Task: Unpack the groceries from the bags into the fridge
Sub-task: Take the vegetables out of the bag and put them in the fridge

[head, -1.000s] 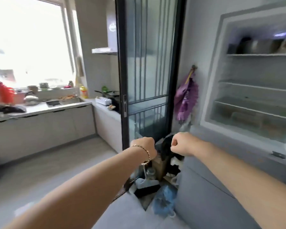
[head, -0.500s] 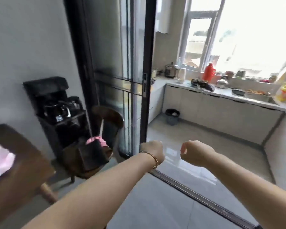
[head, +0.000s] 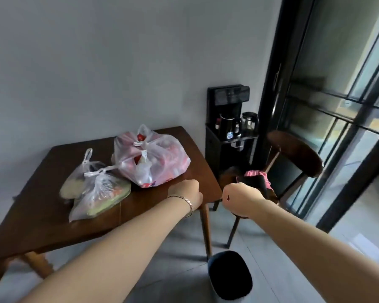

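Two tied plastic grocery bags lie on a dark wooden table (head: 53, 215). The larger bag (head: 153, 158), holding red and pink goods, is near the table's far right corner. A clear bag (head: 96, 189) with green and orange produce lies to its left. My left hand (head: 187, 193), with a bracelet at the wrist, is a closed fist over the table's right edge, just below the larger bag and not touching it. Off the table's corner, my right hand (head: 241, 199) is also a fist, held in the air. The fridge is out of view.
A dark wooden chair (head: 293, 158) with a pink and black item on its seat stands right of the table. A black drinks stand (head: 230, 132) with kettles is against the wall. A dark bin (head: 229, 274) sits on the floor below. A black-framed glass door (head: 337, 106) is on the right.
The view has swung left from the open fridge, past the kitchen doorway, to the table with the bags. Both fists stayed closed and held out in front.
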Demonstrator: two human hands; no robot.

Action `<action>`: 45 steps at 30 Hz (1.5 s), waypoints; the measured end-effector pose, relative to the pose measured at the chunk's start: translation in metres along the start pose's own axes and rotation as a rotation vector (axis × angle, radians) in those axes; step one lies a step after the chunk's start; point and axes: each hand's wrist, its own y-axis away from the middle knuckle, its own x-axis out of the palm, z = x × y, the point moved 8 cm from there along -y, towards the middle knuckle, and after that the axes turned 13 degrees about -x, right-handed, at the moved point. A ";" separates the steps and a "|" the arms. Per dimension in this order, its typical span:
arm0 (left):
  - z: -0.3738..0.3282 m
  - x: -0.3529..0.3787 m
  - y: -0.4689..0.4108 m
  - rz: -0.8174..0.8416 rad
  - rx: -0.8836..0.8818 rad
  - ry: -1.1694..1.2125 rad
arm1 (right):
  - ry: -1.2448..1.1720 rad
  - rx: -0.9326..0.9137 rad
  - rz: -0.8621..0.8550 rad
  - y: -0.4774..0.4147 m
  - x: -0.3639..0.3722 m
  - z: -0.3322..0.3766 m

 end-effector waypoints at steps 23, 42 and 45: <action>0.370 -0.003 -0.290 -0.041 -0.506 0.174 | -0.153 -0.406 0.143 -0.415 0.037 0.228; 0.448 0.024 -0.362 0.247 -0.394 0.582 | -0.818 -0.097 -0.039 -0.476 0.103 0.325; 0.446 0.034 -0.367 0.336 -0.409 0.676 | -0.932 -0.055 0.027 -0.476 0.103 0.325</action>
